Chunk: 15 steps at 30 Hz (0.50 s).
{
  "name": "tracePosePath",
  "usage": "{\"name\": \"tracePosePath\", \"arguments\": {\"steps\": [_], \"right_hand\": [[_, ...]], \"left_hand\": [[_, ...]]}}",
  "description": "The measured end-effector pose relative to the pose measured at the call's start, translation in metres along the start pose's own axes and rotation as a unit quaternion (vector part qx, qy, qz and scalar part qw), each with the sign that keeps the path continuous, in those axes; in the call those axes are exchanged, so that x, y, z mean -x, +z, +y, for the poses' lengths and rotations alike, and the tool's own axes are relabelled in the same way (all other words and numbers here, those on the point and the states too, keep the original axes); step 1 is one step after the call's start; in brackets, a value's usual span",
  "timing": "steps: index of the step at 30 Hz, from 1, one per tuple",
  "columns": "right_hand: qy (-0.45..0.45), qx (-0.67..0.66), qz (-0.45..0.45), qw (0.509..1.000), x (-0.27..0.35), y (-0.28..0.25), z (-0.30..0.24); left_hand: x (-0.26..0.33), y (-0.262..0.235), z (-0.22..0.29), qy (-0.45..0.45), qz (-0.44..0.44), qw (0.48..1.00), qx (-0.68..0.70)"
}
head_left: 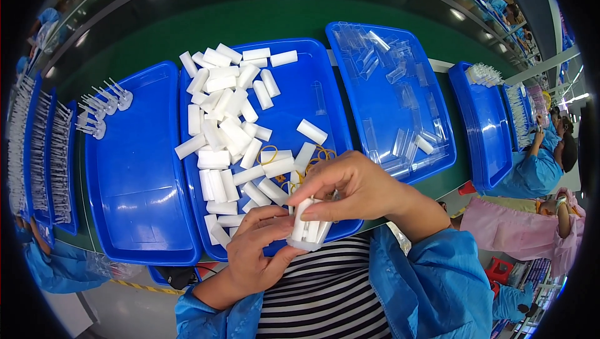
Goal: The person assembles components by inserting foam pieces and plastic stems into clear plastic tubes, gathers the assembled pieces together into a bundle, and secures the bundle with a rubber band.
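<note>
Close to my body, both hands meet at a small assembly (310,226) of upright white blocks on a translucent round base. My left hand (253,254) is closed around its lower left side, thumb under the base. From the right, my right hand (359,190) pinches the white blocks at the top, its fingers bent over them. What stands between the blocks is mostly hidden. Just beyond my hands lies a blue tray (290,95) with a heap of loose white blocks (225,111). Several yellow rubber bands (322,153) lie beside my right hand.
At left, a blue tray (137,183) holds white pronged parts (103,106) in its far corner. Racks of similar parts (40,145) stand farther left. Another blue tray (400,164) on the right carries clear plastic pieces (390,58). Stacked blue trays (487,133) and a co-worker (540,164) are beyond.
</note>
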State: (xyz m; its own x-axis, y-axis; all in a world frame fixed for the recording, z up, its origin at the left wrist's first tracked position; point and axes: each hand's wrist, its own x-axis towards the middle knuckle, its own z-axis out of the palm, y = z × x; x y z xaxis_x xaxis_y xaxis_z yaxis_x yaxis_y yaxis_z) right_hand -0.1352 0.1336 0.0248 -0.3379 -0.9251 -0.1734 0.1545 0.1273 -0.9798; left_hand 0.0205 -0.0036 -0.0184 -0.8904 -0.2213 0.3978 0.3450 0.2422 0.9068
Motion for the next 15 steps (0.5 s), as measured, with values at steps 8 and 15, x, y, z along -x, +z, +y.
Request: {"name": "tracePosePath", "arguments": {"steps": [8, 15], "right_hand": [[-0.003, -0.001, -0.047, 0.999, 0.002, -0.009, -0.007], [-0.027, 0.060, -0.061, 0.996, 0.002, -0.011, -0.002]], "left_hand": [[-0.005, -0.009, 0.007, 0.047, -0.032, 0.992, -0.116], [-0.004, -0.004, 0.012, 0.083, -0.043, 0.980, -0.173]]}}
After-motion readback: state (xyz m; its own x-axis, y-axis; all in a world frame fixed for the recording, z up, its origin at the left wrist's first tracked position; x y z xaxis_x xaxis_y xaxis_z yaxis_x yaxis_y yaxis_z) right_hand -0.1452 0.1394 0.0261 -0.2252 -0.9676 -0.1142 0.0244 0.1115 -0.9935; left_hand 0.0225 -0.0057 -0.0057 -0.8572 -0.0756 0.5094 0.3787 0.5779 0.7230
